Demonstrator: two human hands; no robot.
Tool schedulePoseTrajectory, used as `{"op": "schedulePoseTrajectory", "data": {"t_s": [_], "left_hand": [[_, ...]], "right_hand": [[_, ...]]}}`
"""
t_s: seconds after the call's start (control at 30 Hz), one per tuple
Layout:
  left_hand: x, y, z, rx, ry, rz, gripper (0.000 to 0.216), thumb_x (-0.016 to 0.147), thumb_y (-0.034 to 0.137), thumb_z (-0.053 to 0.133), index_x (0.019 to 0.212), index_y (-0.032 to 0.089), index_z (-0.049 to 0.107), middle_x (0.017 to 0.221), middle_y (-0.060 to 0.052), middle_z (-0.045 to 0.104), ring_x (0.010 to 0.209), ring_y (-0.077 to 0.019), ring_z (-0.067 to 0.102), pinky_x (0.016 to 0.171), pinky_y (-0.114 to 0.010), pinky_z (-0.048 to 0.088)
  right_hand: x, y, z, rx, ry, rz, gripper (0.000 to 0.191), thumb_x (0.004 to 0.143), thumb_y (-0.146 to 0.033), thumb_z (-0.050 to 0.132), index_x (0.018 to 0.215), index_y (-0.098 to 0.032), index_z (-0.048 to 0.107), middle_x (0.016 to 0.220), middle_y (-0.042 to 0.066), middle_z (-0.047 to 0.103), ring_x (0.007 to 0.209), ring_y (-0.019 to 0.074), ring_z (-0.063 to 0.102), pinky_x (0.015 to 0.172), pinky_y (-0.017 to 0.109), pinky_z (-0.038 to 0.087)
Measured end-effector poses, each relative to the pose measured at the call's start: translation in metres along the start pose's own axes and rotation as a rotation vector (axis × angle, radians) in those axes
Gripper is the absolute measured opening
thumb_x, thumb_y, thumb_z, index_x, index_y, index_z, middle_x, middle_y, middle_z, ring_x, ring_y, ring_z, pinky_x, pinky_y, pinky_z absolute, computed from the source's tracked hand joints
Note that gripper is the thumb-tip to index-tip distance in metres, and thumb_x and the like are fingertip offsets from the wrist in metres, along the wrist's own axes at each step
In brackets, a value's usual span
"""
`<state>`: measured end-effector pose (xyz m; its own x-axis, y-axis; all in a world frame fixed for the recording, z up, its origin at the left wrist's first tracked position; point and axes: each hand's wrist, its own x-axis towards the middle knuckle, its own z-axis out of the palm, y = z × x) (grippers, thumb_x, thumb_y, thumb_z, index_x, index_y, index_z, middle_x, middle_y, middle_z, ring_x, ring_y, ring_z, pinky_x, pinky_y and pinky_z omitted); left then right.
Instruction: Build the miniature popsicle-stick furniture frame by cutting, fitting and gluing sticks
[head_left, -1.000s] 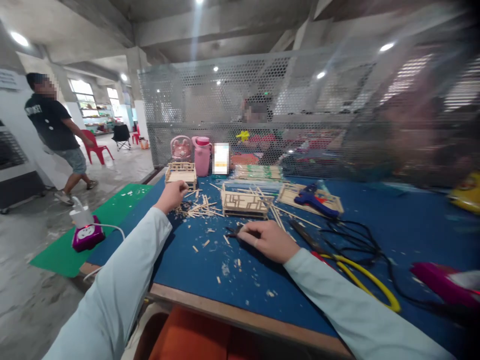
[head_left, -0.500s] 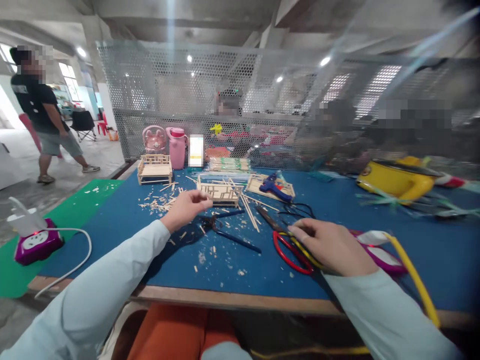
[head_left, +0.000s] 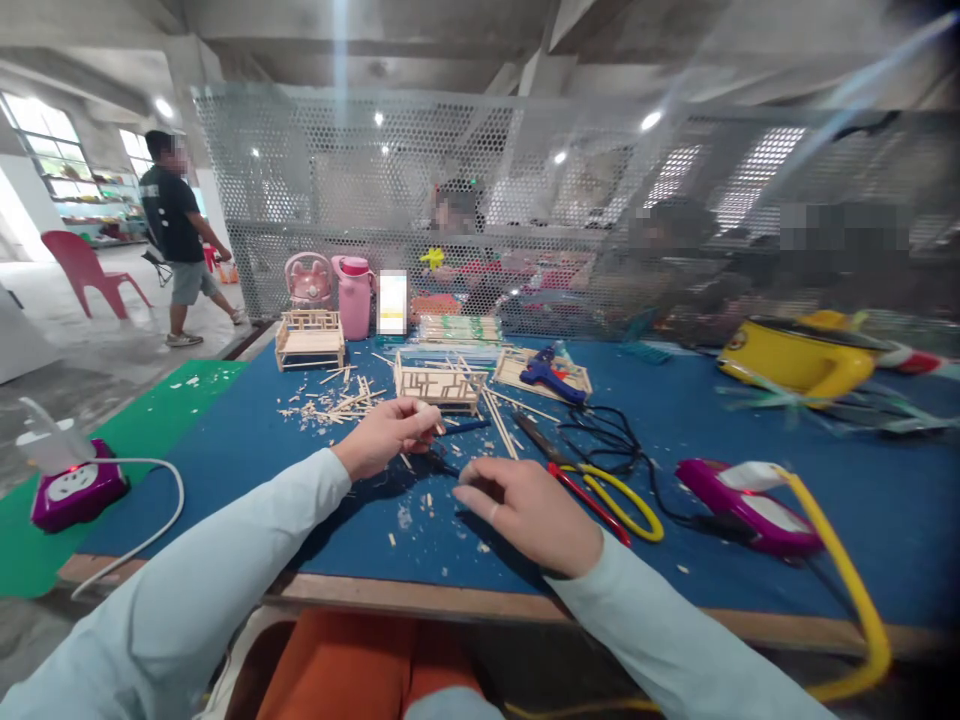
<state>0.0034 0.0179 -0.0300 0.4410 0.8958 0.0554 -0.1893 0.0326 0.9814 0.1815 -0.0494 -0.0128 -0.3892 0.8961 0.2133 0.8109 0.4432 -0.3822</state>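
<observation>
**Stick-furniture assembly, judged about midway.** One small bench [head_left: 309,340] stands complete at the far left of the counter [head_left: 750,440]. A second frame [head_left: 437,384], seemingly unfinished, stands beyond the hands, with loose sticks [head_left: 337,405] to its left. The left hand [head_left: 386,440] pinches a short pale stick [head_left: 429,410] just near of the frame. The right hand [head_left: 536,512] lies palm down, its fingertips by a blue-handled cutter [head_left: 463,427]; whether it grips cannot be told.

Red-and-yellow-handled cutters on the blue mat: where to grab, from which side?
Grip the two looped handles of the red-and-yellow-handled metal cutters, coming from the near right: they lie flat, handles toward the table edge, blades pointing away.
</observation>
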Motion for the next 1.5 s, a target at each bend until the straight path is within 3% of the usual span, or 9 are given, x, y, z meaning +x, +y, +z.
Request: {"op": "schedulePoseTrajectory", "data": {"t_s": [0.13, 0.37, 0.67, 0.8, 0.97, 1.1, 1.3, 1.4, 1.5], "left_hand": [[0.001, -0.003, -0.001, 0.217, 0.007, 0.107, 0.041, 0.06, 0.05, 0.069, 0.063, 0.011, 0.059, 0.054, 0.004, 0.049, 0.049, -0.004, 0.038, 0.049, -0.02, 0.031], [0.005, -0.004, -0.01, 0.24, 0.158, 0.122, 0.038, 0.056, 0.047, 0.072, 0.059, 0.011, 0.06, 0.051, 0.004, 0.049, 0.049, -0.0049, 0.038, 0.051, -0.021, 0.03], [0.007, -0.008, -0.005, 0.206, 0.185, 0.174, 0.042, 0.062, 0.05, 0.067, 0.074, 0.01, 0.064, 0.064, 0.001, 0.057, 0.053, -0.0057, 0.043, 0.053, -0.02, 0.035], [0.012, -0.01, -0.011, 0.256, 0.367, 0.224, 0.04, 0.071, 0.044, 0.061, 0.095, 0.012, 0.06, 0.061, 0.004, 0.05, 0.049, -0.0055, 0.039, 0.048, -0.02, 0.033], [0.017, -0.012, -0.019, 0.416, 0.467, 0.288, 0.028, 0.073, 0.03, 0.059, 0.095, 0.012, 0.058, 0.062, 0.004, 0.049, 0.051, -0.0061, 0.041, 0.051, -0.02, 0.035], [0.016, -0.016, -0.018, 0.492, 0.459, 0.32, 0.025, 0.077, 0.028, 0.053, 0.097, 0.013, 0.057, 0.065, 0.003, 0.05, 0.053, -0.0069, 0.042, 0.054, -0.021, 0.036], [0.025, -0.004, -0.022, 0.657, 0.66, 0.516, 0.042, 0.072, 0.018, 0.056, 0.114, 0.015, 0.049, 0.092, -0.006, 0.058, 0.079, -0.0128, 0.052, 0.068, -0.025, 0.042], [0.038, 0.012, -0.03, 0.738, 0.478, 0.553, 0.055, 0.068, 0.009, 0.053, 0.122, 0.017, 0.044, 0.107, -0.008, 0.06, 0.098, -0.0162, 0.053, 0.085, -0.031, 0.039], [0.051, 0.023, -0.037, 0.709, 0.251, 0.448, 0.065, 0.065, 0.004, 0.05, 0.128, 0.015, 0.04, 0.107, -0.009, 0.061, 0.093, -0.0153, 0.055, 0.086, -0.032, 0.04]], "right_hand": [[0.027, -0.002, 0.002, 0.166, 0.148, 0.037, 0.026, 0.079, -0.039, 0.051, 0.074, -0.017, 0.064, 0.061, -0.001, 0.059, 0.055, 0.0108, 0.048, 0.055, 0.023, 0.036], [0.074, 0.01, 0.006, 0.355, -0.009, 0.056, 0.021, 0.071, -0.033, 0.056, 0.065, -0.015, 0.064, 0.048, -0.003, 0.052, 0.046, 0.0088, 0.043, 0.048, 0.022, 0.033], [0.074, 0.012, 0.03, 0.689, -0.027, 0.165, 0.023, 0.071, -0.036, 0.057, 0.072, -0.014, 0.062, 0.058, -0.001, 0.059, 0.048, 0.0088, 0.049, 0.049, 0.021, 0.039], [0.087, 0.024, 0.026, 0.43, 0.151, 0.151, 0.022, 0.078, -0.032, 0.05, 0.068, -0.016, 0.061, 0.059, 0.001, 0.062, 0.051, 0.0107, 0.053, 0.053, 0.022, 0.04], [0.098, 0.028, 0.021, -0.043, 0.224, 0.109, 0.025, 0.083, -0.029, 0.046, 0.079, -0.019, 0.068, 0.08, 0.005, 0.07, 0.074, 0.0158, 0.061, 0.066, 0.024, 0.039], [0.098, 0.024, 0.023, -0.179, 0.215, 0.165, 0.027, 0.086, -0.033, 0.044, 0.089, -0.022, 0.068, 0.089, 0.005, 0.071, 0.083, 0.0168, 0.062, 0.069, 0.024, 0.038], [0.098, 0.019, 0.022, -0.333, 0.247, 0.169, 0.032, 0.089, -0.035, 0.038, 0.092, -0.022, 0.067, 0.09, 0.006, 0.071, 0.084, 0.0191, 0.064, 0.064, 0.026, 0.037], [0.099, 0.018, 0.022, -0.398, 0.257, 0.161, 0.032, 0.089, -0.034, 0.037, 0.091, -0.022, 0.067, 0.088, 0.007, 0.071, 0.083, 0.0197, 0.064, 0.063, 0.026, 0.038], [0.1, 0.019, 0.024, -0.414, 0.27, 0.162, 0.031, 0.089, -0.034, 0.037, 0.09, -0.021, 0.066, 0.087, 0.008, 0.071, 0.081, 0.019, 0.064, 0.063, 0.025, 0.038]]}}
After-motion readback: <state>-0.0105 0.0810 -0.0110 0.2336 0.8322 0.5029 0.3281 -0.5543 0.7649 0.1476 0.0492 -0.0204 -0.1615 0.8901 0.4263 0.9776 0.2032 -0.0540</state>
